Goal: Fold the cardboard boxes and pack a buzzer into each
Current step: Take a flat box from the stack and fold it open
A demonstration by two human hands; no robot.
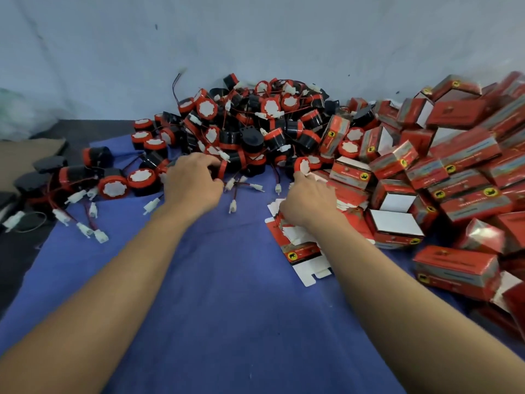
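Cardboard boxes (302, 250), flat and stacked, lay near the right edge of the blue cloth (227, 308), right hand (308, 200) rested on them with fingers curled round the top ones, left hand (193, 184) grasped a buzzer (223, 168) at the near side of the buzzer pile (255, 123) by the cloth's far edge, folded boxes (454, 172) were heaped along the far right corner.

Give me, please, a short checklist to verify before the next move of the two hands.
1. The left hand has a buzzer: ok, its fingers curl round one at the edge of the pile.
2. That buzzer is free of the other wires: cannot tell.
3. The right hand has one of the flat boxes: cannot tell; it rests on the stack.
4. Folding space on the blue cloth: ok.
5. The folded boxes are out of the way: ok, heaped at the right.
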